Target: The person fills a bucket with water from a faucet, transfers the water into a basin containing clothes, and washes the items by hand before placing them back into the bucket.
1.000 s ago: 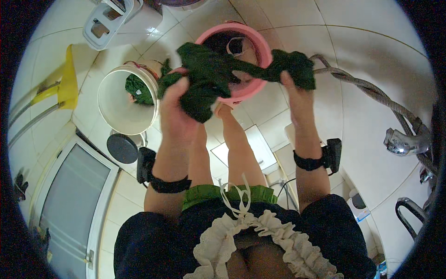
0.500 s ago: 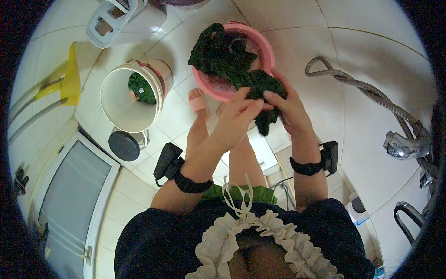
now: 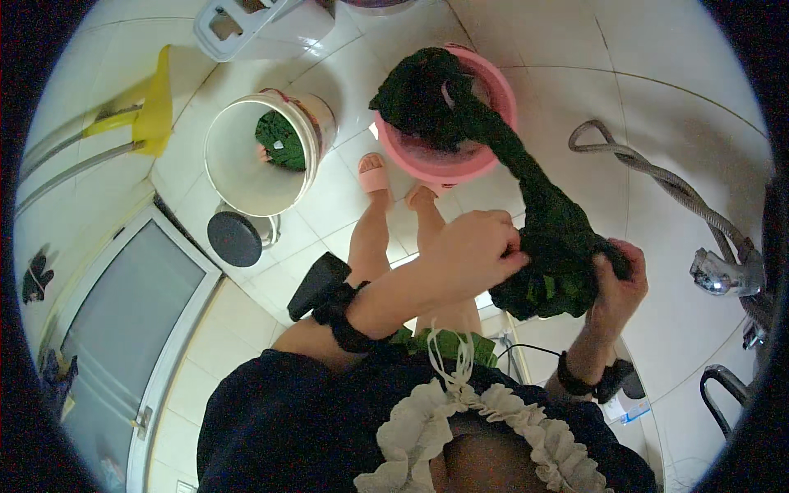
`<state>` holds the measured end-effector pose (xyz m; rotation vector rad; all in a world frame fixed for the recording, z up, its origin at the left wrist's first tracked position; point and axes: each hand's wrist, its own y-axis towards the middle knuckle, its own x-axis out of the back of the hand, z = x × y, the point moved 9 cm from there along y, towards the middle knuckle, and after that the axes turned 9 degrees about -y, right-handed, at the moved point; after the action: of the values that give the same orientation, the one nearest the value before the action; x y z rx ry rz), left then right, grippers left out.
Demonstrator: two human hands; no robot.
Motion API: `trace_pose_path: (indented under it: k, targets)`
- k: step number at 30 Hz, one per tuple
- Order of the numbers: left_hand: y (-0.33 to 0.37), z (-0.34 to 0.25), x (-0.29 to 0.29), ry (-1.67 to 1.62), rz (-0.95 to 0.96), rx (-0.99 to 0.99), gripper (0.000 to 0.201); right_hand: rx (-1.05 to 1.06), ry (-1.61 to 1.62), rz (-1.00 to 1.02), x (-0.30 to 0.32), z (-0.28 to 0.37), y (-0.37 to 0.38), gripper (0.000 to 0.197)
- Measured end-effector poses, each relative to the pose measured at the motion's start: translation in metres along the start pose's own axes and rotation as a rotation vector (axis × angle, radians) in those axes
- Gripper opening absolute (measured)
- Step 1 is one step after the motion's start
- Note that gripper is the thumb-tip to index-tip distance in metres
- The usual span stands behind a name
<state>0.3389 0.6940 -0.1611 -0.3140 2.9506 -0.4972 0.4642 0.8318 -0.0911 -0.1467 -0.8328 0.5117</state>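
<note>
A dark green, wet-looking garment [image 3: 548,197] stretches from the pink basin [image 3: 505,92] toward me. Its bunched far end rests in the basin and overlaps the left rim; suds show beside it. My left hand [image 3: 485,251] is closed on the left edge of the near end, fingers pinched. On the other edge my right hand [image 3: 618,283] grips the cloth between thumb and fingers. Between my hands the near end spreads wider, held up off the floor. The exact kind of garment cannot be made out.
Left of the basin stands a white bucket [image 3: 223,160] with green cloth [image 3: 279,141] inside. Behind the bucket is a round black-topped item [image 3: 233,239]. A yellow-ended rack [image 3: 154,107] is at left, a metal hose [image 3: 649,168] and chrome tap [image 3: 717,274] at right.
Both hands have moved right and nearer to me, drawing the garment's near end out from the basin. The piece bunched between my fingers is now stretched long and spread wider.
</note>
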Motion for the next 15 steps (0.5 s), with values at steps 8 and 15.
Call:
trace_pose_path:
  k: [8,15]
  targets:
    - [-0.048,0.011,0.106,0.597,-0.589,-0.008,0.029,0.366,-0.637,0.213,-0.044,-0.041,0.017,0.035]
    - [0.002,0.114,0.093,0.655,-0.355,0.311,0.053,-0.567,0.721,0.169,-0.112,-0.139,0.043,0.027]
